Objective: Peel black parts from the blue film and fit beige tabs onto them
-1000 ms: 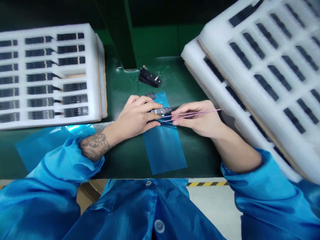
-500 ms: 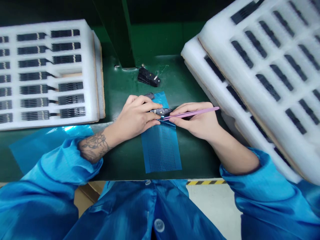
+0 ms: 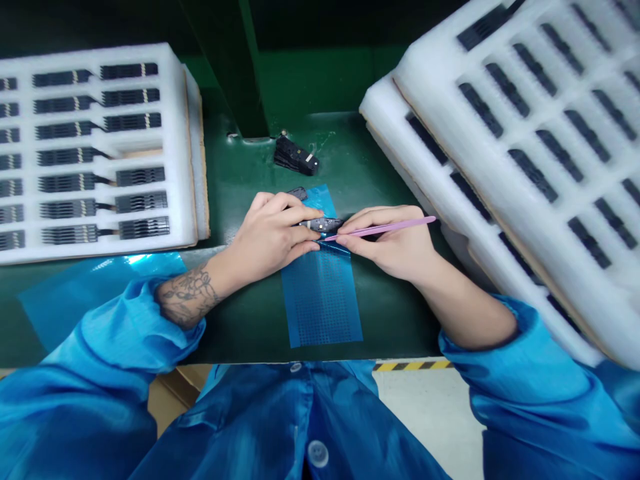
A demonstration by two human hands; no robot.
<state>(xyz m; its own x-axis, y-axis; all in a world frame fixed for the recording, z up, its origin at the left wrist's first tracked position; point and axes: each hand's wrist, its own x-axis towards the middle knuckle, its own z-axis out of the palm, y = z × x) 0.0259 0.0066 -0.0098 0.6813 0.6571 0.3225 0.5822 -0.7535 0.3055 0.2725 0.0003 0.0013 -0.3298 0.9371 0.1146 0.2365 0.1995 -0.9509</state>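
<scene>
My left hand [image 3: 273,230] is closed on a small black electronic part [image 3: 327,225], steadying it over the blue film sheet [image 3: 324,303]. Its thumb and fingertips also rest at a folded-up edge of the film. My right hand [image 3: 393,250] pinches pink tweezers [image 3: 390,228], whose tips point left to the film just below the part. The fingertips hide some of the part, and the tweezers' tips are too small to see clearly. Another black part [image 3: 298,193] lies partly hidden behind my left hand.
A fanned stack of black parts [image 3: 296,157] lies further back on the green bench [image 3: 240,320]. White foam trays [image 3: 173,200] of black parts stand at left; more stacked foam trays [image 3: 425,73] slant at right. Another blue film [image 3: 60,293] lies under my left forearm.
The view has shifted very slightly. Both hands, the tweezers and the black part stay in nearly the same place, with the tweezers' tips now looking closer together.
</scene>
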